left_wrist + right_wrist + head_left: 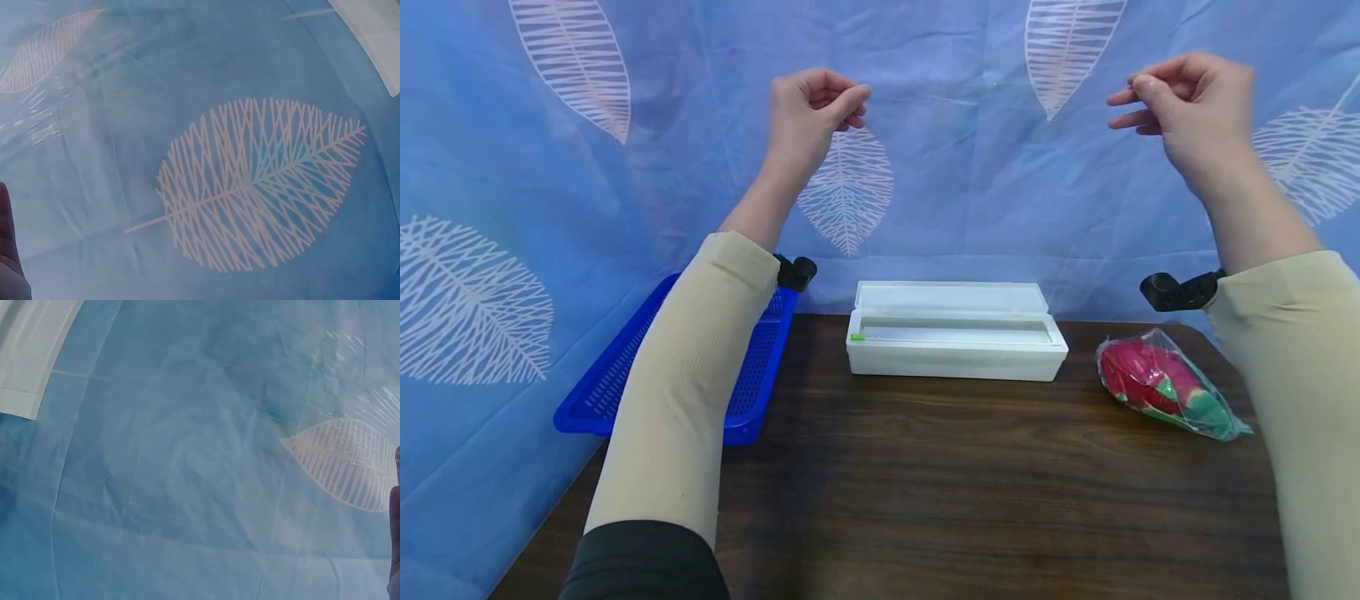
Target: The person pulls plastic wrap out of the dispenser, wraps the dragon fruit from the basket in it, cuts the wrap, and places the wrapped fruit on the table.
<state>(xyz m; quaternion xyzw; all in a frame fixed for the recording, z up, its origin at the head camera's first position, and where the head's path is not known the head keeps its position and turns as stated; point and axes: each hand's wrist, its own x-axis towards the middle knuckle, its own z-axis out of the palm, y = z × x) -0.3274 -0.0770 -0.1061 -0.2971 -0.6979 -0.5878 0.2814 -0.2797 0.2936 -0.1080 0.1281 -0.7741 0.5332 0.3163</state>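
Note:
Both hands are raised high and wide apart in front of the blue cloth. My left hand (812, 108) pinches with thumb against fingers. Across from it, my right hand (1198, 108) pinches thumb to index finger, the other fingers spread loosely. Between them stretches a sheet of clear cling film (344, 356), showing only as glints and faint creases. Below stands a white cling film dispenser box (955, 360) with its lid tipped back and a small green cutter slider (857, 337) at its left end. Only finger edges show in the wrist views.
A blue plastic basket (763, 383) stands at the left, partly behind my left forearm. On the right lies a pink and green dragon fruit (1157, 375) in clear plastic. Everything sits on a dark wooden table (970, 492), with leaf-patterned blue cloth (947, 183) behind.

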